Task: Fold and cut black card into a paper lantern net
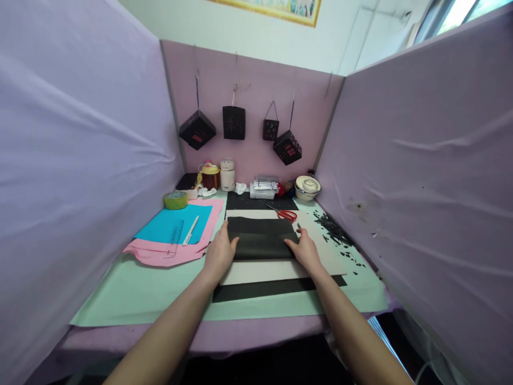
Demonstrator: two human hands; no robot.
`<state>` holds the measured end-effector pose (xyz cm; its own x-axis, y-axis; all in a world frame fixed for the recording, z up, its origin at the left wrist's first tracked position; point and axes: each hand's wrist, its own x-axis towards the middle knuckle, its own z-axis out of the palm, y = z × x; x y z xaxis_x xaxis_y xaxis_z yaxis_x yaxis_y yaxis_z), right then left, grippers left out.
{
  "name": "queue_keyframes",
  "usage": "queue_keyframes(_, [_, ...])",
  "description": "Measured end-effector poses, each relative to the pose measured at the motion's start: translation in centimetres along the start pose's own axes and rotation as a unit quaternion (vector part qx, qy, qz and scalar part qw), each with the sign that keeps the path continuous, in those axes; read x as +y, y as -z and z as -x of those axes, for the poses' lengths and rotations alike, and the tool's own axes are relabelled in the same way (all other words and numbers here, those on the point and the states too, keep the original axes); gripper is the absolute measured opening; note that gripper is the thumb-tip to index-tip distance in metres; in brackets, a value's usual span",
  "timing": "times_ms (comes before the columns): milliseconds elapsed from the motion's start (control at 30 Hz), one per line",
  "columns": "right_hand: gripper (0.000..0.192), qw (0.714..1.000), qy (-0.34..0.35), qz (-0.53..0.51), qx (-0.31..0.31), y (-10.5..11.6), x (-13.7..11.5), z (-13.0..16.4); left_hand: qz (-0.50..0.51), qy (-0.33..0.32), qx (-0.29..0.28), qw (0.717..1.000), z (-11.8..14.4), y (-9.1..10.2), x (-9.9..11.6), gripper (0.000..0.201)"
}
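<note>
A folded sheet of black paper (262, 238) lies in front of me over a white board (260, 271). My left hand (220, 251) grips its left edge, thumb on top. At the opposite edge my right hand (305, 248) holds the same sheet, its thumb pressed on the near layer; the fingers beneath are partly hidden. Just beyond the paper rest red-handled scissors (286, 215). Under the board, a larger black sheet (272, 289) sticks out at the front.
Black paper scraps (334, 230) are scattered at right. On the left, a clear ruler (175, 238) and white pen-like tool (191, 231) lie on blue paper (160, 229), near a tape roll (175, 200). Jars, a lidded bowl (308, 188) and hanging black paper boxes (234, 122) are behind.
</note>
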<state>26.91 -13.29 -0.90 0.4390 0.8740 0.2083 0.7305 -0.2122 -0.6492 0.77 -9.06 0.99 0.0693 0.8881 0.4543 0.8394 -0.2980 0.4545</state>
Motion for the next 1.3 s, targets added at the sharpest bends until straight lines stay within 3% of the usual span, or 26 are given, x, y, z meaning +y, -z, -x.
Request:
queue_keyframes(67, [0.054,1.0,0.004,0.018,-0.005,0.1,-0.2,0.1,-0.037,-0.06,0.047,0.996,0.3,0.4,0.7,0.053])
queue_keyframes(133, [0.053,0.999,0.007,0.031,-0.007,0.2,-0.4,0.1,-0.056,-0.172,0.033,0.983,1.0,0.4,1.5,0.053])
queue_keyframes(200, [0.052,0.999,0.008,0.04,-0.007,0.3,-0.4,0.2,-0.063,-0.306,-0.082,0.946,2.0,0.1,2.3,0.058])
queue_keyframes(267, [0.051,0.999,0.011,0.046,-0.008,0.4,-0.5,0.3,-0.072,-0.359,-0.194,0.91,3.0,-0.6,2.7,0.068])
queue_keyframes(333, [0.049,0.998,0.018,0.051,-0.013,0.7,-0.6,0.7,-0.075,-0.355,-0.253,0.897,3.6,-1.2,2.8,0.077])
queue_keyframes(400, [0.048,0.995,0.048,0.085,0.012,1.1,-1.1,1.4,-0.073,-0.346,-0.278,0.893,3.8,-1.5,2.7,0.082])
queue_keyframes(500, [0.049,0.972,0.148,0.161,0.089,1.5,-1.9,3.1,-0.07,-0.346,-0.287,0.891,3.7,-1.6,2.5,0.086])
queue_keyframes(533, [0.048,0.96,0.199,0.175,0.087,1.5,-2.2,3.7,-0.07,-0.346,-0.285,0.891,3.7,-1.5,2.5,0.086])
queue_keyframes(600, [0.047,0.938,0.298,0.177,0.014,1.2,-2.5,4.9,-0.071,-0.346,-0.278,0.893,3.7,-1.5,2.6,0.085])
queue_keyframes(667, [0.049,0.916,0.35,0.177,-0.086,0.7,-2.5,5.9,-0.067,-0.347,-0.273,0.895,3.8,-1.4,2.7,0.084])
queue_keyframes(733, [0.056,0.909,0.345,0.185,-0.146,0.1,-2.2,6.6,-0.059,-0.345,-0.277,0.895,3.9,-1.3,2.8,0.085])
queue_keyframes(800, [0.062,0.91,0.324,0.194,-0.168,-0.3,-1.8,6.8,-0.051,-0.342,-0.283,0.895,3.9,-1.2,2.8,0.086])
queue_keyframes(933, [0.064,0.908,0.313,0.209,-0.183,-0.5,-1.6,6.8,-0.049,-0.315,-0.29,0.902,4.0,-1.1,2.6,0.088])
queue_keyframes(1100, [0.061,0.905,0.303,0.225,-0.198,-0.2,-2.0,6.7,-0.074,-0.216,-0.278,0.933,4.2,-1.0,2.5,0.086])
queue_keyframes(1300, [0.073,0.913,0.254,0.241,-0.21,0.9,-0.6,6.6,-0.086,-0.186,-0.308,0.929,4.1,-0.9,2.8,0.092])
